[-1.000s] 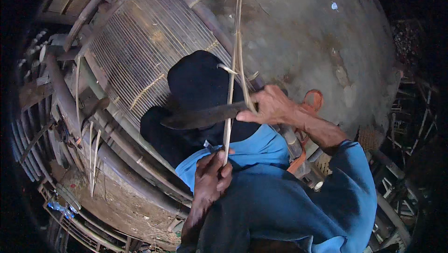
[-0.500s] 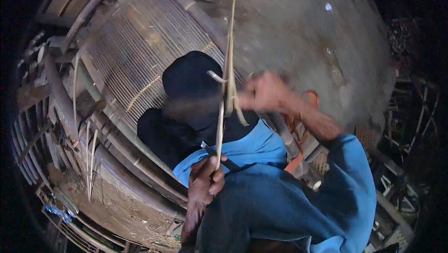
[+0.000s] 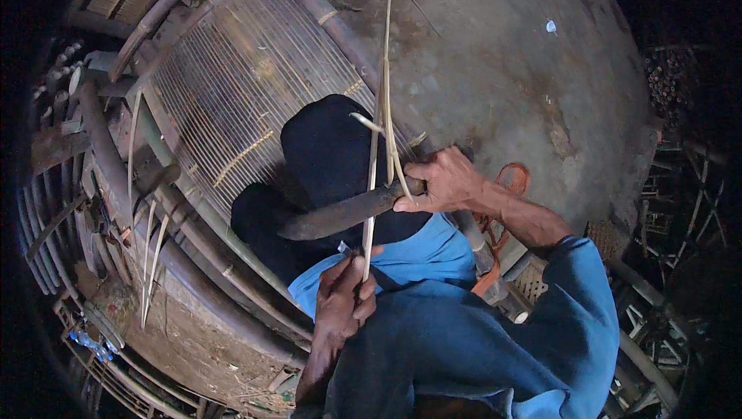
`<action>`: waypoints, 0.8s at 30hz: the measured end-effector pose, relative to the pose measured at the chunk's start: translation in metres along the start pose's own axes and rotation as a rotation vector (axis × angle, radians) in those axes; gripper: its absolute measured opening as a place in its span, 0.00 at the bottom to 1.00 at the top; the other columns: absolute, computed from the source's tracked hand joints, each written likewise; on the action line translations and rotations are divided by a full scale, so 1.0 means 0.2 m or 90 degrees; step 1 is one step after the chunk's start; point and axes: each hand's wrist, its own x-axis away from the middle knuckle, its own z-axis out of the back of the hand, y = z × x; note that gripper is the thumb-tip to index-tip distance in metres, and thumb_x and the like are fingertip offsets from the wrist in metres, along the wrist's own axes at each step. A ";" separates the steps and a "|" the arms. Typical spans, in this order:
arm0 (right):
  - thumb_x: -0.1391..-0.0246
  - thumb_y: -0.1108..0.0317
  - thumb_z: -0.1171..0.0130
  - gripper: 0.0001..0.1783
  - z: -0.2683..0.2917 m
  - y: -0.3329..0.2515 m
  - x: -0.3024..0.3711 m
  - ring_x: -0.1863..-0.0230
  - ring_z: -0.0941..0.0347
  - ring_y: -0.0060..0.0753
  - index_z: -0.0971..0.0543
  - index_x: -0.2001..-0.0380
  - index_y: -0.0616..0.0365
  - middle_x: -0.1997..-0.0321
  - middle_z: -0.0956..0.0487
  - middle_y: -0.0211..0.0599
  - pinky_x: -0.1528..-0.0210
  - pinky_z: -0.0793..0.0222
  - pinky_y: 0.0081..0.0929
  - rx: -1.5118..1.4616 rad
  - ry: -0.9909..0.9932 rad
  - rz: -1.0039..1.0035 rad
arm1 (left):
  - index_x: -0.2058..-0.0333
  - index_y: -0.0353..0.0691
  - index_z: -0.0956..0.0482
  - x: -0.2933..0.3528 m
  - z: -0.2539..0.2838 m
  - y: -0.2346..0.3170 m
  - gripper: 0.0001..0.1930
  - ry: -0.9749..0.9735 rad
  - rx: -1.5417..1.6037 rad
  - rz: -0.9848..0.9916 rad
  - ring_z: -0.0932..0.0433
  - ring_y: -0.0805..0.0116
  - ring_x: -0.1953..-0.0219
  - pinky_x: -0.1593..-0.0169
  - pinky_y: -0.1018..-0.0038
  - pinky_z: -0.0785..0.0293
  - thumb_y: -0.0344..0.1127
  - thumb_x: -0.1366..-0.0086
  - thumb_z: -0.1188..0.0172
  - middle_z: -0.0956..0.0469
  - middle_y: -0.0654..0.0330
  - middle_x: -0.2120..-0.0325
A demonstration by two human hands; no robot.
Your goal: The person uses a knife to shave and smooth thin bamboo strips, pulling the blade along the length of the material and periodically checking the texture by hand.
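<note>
My left hand (image 3: pixel 345 295) is closed round the lower end of a pale, thin bamboo strip (image 3: pixel 369 245) above my lap. Further up, the strip has split into several narrow lengths that run to the top of the view, and one short sliver curls off to the left. My right hand (image 3: pixel 444 179) grips the handle of a large dark knife (image 3: pixel 340 214), its broad blade pointing left and crossing the strip. Between the right thumb and fingers, loose ends of the split lengths lie against the knife near its handle. Whether the edge touches the strip, I cannot tell.
A slatted bamboo bench (image 3: pixel 255 86) lies beyond my dark-clothed knees (image 3: pixel 328 141). Grey floor (image 3: pixel 479 48) spreads to the far right. An orange strap (image 3: pixel 488 272) hangs by a bamboo pole on my right. Thin strips (image 3: pixel 147 272) lean at the left.
The right hand was blurred by motion and now shows sharply, a little lower. The knife blade, smeared before, now lies plainly across the strip. My left hand keeps its hold.
</note>
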 end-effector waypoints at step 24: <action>0.51 0.27 0.40 0.40 0.02 0.02 -0.09 0.81 0.28 0.56 0.17 0.75 0.62 0.86 0.27 0.52 0.74 0.31 0.47 -0.072 -0.059 -0.138 | 0.49 0.39 0.20 -0.02 -0.02 -0.11 0.14 0.107 -0.120 -0.145 0.40 0.81 0.86 0.84 0.80 0.47 0.40 0.26 0.46 0.34 0.68 0.83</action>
